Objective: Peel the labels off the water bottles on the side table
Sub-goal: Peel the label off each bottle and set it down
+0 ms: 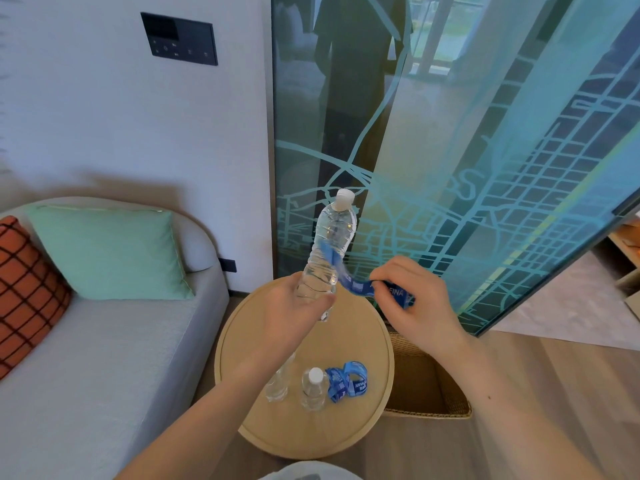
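Bottle (pixel 329 258) of clear water with a white cap is held in the air over the twelve o'clock edge of the round side table (pixel 346 344), tilted with its cap toward one o'clock. The left hand (pixel 294 306) grips its lower end, fingers and thumb curled round it. The right hand (pixel 405 299), at three o'clock of the bottle, pinches a blue label (pixel 360 287) between thumb and bent fingers. The strip runs from the bottle's middle, where one end clings, down toward four o'clock. White letters ending "FINA" show on it beside the thumb. On the pale wooden tabletop, toward six o'clock, stand two bare bottles: a capped bottle (pixel 313 389) and a second bottle (pixel 278 386) at its nine o'clock, whose top is hidden behind the left forearm. Just at three o'clock of the capped one lies a heap of peeled labels (pixel 348 379), their print too small to read. A wicker basket (pixel 426 382) sits against the table at three o'clock. At nine o'clock is a grey sofa (pixel 104 358) with a mint cushion (pixel 107 251) and an orange checked cushion (pixel 27 289). A dark control panel (pixel 180 38) hangs on the white wall at eleven o'clock. A glass panel (pixel 485 168) printed with a street map and a large "S" fills twelve to two o'clock, above a wood floor (pixel 519 375).
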Demonstrator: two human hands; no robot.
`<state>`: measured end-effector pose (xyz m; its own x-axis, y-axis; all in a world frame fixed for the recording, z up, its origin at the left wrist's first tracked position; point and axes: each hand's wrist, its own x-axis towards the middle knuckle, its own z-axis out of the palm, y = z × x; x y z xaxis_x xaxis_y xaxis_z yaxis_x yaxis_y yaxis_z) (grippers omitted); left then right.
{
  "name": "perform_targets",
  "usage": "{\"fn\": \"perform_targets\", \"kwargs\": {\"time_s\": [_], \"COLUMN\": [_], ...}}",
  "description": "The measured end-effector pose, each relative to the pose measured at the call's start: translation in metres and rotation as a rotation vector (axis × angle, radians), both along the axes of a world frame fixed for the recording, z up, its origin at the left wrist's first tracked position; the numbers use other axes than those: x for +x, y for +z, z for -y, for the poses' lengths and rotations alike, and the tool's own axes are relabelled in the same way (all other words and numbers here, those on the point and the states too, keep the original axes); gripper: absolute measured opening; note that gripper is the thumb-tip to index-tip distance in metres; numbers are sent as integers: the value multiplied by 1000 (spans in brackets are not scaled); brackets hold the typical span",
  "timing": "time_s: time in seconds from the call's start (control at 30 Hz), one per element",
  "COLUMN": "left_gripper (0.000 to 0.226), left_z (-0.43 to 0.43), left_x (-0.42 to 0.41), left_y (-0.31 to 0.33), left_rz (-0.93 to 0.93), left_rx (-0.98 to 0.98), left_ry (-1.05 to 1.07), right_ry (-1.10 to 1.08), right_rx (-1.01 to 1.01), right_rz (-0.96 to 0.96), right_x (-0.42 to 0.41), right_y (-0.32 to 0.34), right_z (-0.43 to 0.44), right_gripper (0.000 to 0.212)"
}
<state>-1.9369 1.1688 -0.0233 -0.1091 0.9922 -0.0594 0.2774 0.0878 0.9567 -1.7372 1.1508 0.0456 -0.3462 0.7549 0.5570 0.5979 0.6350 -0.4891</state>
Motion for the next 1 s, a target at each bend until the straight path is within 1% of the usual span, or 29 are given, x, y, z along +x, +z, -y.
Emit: {"fn": "perform_targets", "kwargs": {"time_s": [0.1,0.17,0.2,0.3,0.37,0.4,0.5,0.57,0.67,0.77,0.8,0.9,1.0], "left_gripper": [18,19,19,19,20,22,40,51,62,47,44,52,49], "left_z": [-3,-3,-3,-2,0,0,-1,-1,1,4,5,8,10], "left_x": [-1,-4,-5,-10,-13,-15,-20,-24,-28,-25,-23,-17,-13], "left_y": [-1,-3,-3,-6,-9,-12,-18,-18,-19,-24,-26,-40,-61], "left_rz": [68,152,195,260,287,308,397,420,432,441,443,434,416], "left_rx": [-32,-30,-27,-17,-13,-12,-61,-98,-128,-173,-191,-238,-271], "left_ry": [4,11,6,-20,-35,-44,-90,-133,-189,-210,-208,-179,-164], "right_ry": [-67,-137,-173,-263,-274,-270,-284,-318,-349,-365,-372,-387,-391], "right_rx": [19,-27,-69,-255,-364,-402,-493,-533,-599,-689,-728,-812,-880], "right_rz": [-83,-124,-150,-266,-343,-377,-456,-433,-346,-327,-324,-303,-295], "right_x": [6,11,13,19,24,27,33,38,43,47,47,47,44], "right_y": [1,2,1,-7,-16,-21,-41,-60,-94,-129,-141,-178,-217], "right_z": [1,-1,-2,-8,-12,-13,-16,-18,-21,-23,-24,-28,-32], "right_gripper": [13,13,14,31,34,34,33,30,19,14,15,20,15]}}
